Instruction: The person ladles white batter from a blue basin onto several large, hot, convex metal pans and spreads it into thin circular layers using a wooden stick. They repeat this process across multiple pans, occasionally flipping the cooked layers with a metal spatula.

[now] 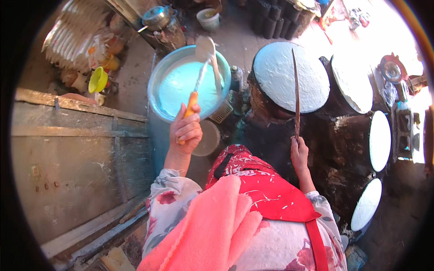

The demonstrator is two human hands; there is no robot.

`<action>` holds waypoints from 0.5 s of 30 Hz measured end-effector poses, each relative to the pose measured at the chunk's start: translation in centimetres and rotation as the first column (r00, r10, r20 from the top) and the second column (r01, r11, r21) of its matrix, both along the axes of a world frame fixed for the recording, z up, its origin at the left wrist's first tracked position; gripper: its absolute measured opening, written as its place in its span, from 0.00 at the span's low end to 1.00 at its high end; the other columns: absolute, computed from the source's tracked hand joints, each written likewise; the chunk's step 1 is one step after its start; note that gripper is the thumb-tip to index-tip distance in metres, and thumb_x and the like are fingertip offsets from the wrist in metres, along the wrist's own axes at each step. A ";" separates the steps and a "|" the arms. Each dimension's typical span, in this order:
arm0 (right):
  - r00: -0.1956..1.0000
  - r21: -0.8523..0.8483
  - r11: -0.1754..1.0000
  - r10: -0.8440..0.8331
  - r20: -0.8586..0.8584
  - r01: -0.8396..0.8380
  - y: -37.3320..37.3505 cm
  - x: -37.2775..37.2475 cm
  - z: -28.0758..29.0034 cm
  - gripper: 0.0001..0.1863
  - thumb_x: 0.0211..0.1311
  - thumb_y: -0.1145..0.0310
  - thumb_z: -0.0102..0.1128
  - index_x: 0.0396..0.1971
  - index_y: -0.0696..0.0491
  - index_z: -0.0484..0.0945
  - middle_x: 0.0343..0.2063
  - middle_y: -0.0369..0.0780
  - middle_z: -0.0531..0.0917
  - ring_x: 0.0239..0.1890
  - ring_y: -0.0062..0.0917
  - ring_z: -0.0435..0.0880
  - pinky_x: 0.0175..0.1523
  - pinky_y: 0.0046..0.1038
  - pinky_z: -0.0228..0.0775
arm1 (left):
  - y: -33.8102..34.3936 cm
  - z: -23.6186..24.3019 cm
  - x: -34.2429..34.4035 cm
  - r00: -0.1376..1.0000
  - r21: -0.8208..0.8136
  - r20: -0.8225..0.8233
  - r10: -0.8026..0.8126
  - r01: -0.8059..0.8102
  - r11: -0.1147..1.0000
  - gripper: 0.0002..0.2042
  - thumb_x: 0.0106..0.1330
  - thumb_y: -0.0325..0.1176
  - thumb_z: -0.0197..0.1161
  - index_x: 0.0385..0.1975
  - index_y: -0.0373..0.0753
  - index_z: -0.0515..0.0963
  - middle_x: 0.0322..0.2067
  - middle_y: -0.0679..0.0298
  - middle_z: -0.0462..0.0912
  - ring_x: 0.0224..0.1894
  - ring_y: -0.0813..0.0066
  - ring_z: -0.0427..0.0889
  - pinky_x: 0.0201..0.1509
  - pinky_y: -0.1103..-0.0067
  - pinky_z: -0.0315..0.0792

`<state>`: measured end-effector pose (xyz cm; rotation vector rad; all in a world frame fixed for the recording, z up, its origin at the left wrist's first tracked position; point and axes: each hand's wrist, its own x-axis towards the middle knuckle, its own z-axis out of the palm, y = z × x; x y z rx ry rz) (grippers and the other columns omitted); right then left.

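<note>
My left hand (186, 129) is closed around the orange grip of a long utensil (193, 100), raised at the near rim of a wide blue basin (155, 92). White liquid (181, 86) lies in the basin. The utensil's narrow shaft looks smeared white; a pale rounded paddle head (205, 47) overlaps its far end, and I cannot tell whether they are one piece. On the right, my right hand (299, 151) grips the lower end of a long, thin brown strip (296, 90), held upright. Its upper part crosses a large round white top (280, 74) on a dark drum.
More dark drums with white round tops, such as this white top (380, 141), curve along my right. A wooden panel (81, 158) stands at left, with a yellow-green bowl (98, 80) beyond. A white bucket (208, 19) and dark cylinders (273, 20) stand at the back.
</note>
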<state>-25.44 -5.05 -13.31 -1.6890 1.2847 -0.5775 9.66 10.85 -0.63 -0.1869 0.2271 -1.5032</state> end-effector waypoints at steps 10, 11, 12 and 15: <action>0.983 -0.111 0.991 0.097 0.155 -0.080 0.0 3.1 -2.7 0.10 0.66 0.64 0.50 0.32 0.56 0.73 0.14 0.29 0.67 0.16 0.10 0.65 0.19 0.20 0.56 | 3.1 2.7 4.3 0.804 -0.113 0.499 0.324 -0.310 0.944 0.18 0.73 0.46 0.40 0.45 0.35 0.63 0.14 0.69 0.62 0.07 0.86 0.59 0.07 0.87 0.57; 0.981 -0.094 0.993 0.093 0.171 -0.078 0.2 2.7 -2.7 0.10 0.66 0.64 0.50 0.32 0.56 0.73 0.14 0.29 0.67 0.15 0.10 0.65 0.19 0.20 0.56 | 3.1 1.5 4.3 0.797 -0.019 0.508 0.326 -0.368 0.930 0.17 0.73 0.45 0.41 0.44 0.35 0.63 0.14 0.69 0.62 0.07 0.86 0.59 0.07 0.86 0.56; 0.978 -0.075 0.994 0.090 0.188 -0.077 0.5 2.5 -2.9 0.10 0.66 0.64 0.50 0.32 0.56 0.73 0.13 0.29 0.67 0.15 0.10 0.65 0.19 0.20 0.56 | 3.0 1.0 5.1 0.817 0.134 0.499 0.290 -0.403 0.905 0.16 0.72 0.45 0.42 0.43 0.35 0.63 0.14 0.69 0.62 0.07 0.86 0.59 0.07 0.85 0.56; 0.982 -0.073 0.996 0.072 0.175 -0.060 0.7 0.5 -3.7 0.10 0.67 0.64 0.50 0.31 0.55 0.73 0.13 0.28 0.67 0.14 0.10 0.64 0.18 0.18 0.56 | 2.3 -1.1 6.7 0.772 0.475 0.624 0.121 -0.497 0.726 0.14 0.71 0.44 0.47 0.40 0.38 0.63 0.13 0.70 0.62 0.08 0.83 0.59 0.08 0.83 0.57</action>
